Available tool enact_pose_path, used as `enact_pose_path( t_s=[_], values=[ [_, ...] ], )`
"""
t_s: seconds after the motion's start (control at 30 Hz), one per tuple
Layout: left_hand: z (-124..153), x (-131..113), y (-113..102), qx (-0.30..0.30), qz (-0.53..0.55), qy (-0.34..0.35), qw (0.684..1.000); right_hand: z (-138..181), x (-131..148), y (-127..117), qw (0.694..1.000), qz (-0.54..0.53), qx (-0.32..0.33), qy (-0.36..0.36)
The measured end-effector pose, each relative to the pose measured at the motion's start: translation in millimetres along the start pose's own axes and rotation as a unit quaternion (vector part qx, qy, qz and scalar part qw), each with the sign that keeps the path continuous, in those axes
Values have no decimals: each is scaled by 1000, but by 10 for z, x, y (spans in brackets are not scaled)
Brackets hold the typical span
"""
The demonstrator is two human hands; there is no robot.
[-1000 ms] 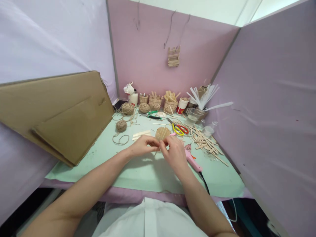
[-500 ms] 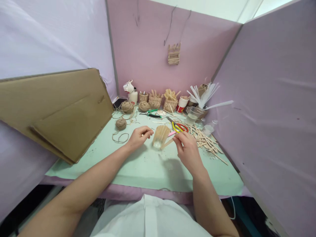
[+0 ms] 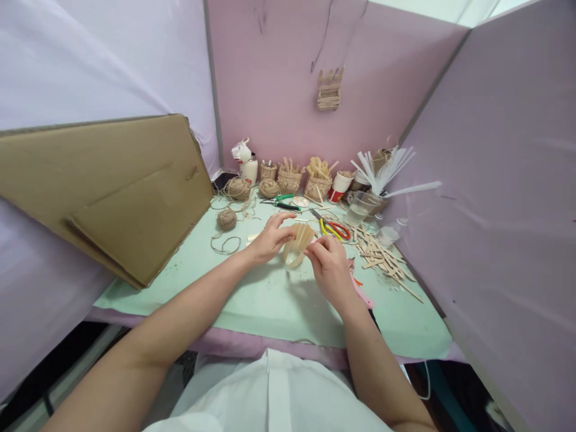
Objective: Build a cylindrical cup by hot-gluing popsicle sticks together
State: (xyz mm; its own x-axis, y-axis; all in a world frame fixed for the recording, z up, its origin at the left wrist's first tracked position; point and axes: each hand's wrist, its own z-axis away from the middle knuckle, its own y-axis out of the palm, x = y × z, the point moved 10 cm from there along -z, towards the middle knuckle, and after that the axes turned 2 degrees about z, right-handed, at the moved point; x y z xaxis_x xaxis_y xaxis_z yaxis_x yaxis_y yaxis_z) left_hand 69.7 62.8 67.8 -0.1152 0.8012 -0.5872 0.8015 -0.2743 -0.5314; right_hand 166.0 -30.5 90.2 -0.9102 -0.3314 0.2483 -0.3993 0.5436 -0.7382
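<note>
A clear plastic cup (image 3: 292, 259) with flat wooden sticks standing along its wall is tilted between my hands. My left hand (image 3: 271, 241) holds the cup at its left side, thumb against the sticks. My right hand (image 3: 328, 261) is closed in a pinch at the cup's right side, on a thin wooden stick mostly hidden by the fingers. A pink tool (image 3: 363, 294) with an orange part, like a glue gun, lies partly hidden under my right wrist.
Wooden sticks (image 3: 380, 255) lie scattered at the right, near yellow-and-red-handled pliers (image 3: 332, 228). Twine balls (image 3: 226, 219) sit at the left. Stick-filled baskets (image 3: 318, 187) line the back, beside a plastic cup of liquid (image 3: 360, 207). Cardboard (image 3: 135, 204) leans at the left.
My left hand has moved right and taken hold of the cup, which now tilts. My right hand has brought the stick up against the cup's side. The view has shifted slightly.
</note>
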Motion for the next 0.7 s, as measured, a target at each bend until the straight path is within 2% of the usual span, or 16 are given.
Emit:
enact_pose_path(
  t_s=[0.2, 0.43, 0.7],
  values=[
    [-2, -125, 42, 15, 8, 16, 1000, -30, 5, 48, 999, 30, -12, -5],
    [46, -78, 56, 15, 57, -17, 998, -50, -19, 64, 998, 48, -35, -4],
    [53, -77, 46, 13, 65, -21, 998, -71, -20, 145, 998, 53, -19, 5]
  ],
)
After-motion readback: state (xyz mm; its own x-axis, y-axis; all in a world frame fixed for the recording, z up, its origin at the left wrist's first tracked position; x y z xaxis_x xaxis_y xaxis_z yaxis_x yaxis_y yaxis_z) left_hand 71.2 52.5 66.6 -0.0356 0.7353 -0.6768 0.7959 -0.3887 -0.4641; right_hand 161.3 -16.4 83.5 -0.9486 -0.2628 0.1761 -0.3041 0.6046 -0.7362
